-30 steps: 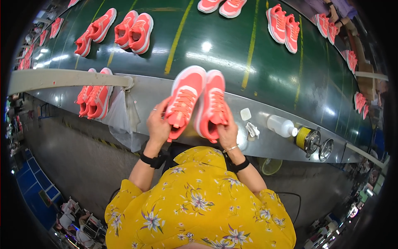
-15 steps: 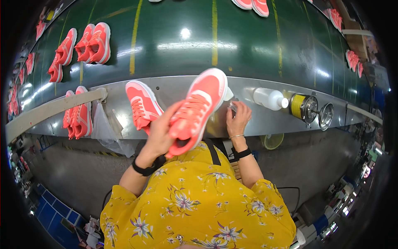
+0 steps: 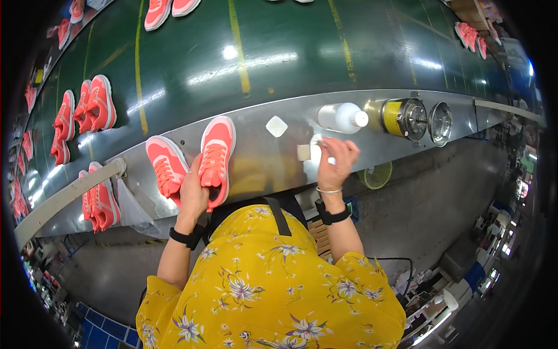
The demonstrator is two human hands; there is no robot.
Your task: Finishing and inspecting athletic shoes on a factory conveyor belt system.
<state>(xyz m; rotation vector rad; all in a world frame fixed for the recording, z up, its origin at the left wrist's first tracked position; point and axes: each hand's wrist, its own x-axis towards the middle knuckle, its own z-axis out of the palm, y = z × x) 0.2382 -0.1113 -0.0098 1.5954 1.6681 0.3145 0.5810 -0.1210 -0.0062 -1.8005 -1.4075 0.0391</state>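
My left hand [image 3: 195, 189] is closed on the heel end of a coral sneaker [image 3: 214, 160] with a white sole rim, toe pointing away, at the ledge's surface. Just left of it, against the same hand, lies the matching second sneaker [image 3: 165, 168]. My right hand [image 3: 336, 161] is over the metal ledge, thumb and fingers pinched at a small white piece [image 3: 315, 150], whose kind I cannot make out. Beside that piece sits a small beige block [image 3: 303, 152]. A white pad [image 3: 276, 126] with rounded corners lies flat between the sneakers and my right hand.
On the metal ledge [image 3: 261, 168] stand a white bottle [image 3: 340, 118] and a yellow-labelled metal can [image 3: 401, 119] with a round metal dish [image 3: 440, 124]. Beyond runs a green conveyor belt [image 3: 192, 93] carrying sneakers. A pale bar [image 3: 70, 200] crosses the left end beside another pair.
The sneaker in my left hand has come down from the air to beside its mate. My right hand now pinches a white piece, and the white pad shows fully. The view has shifted.
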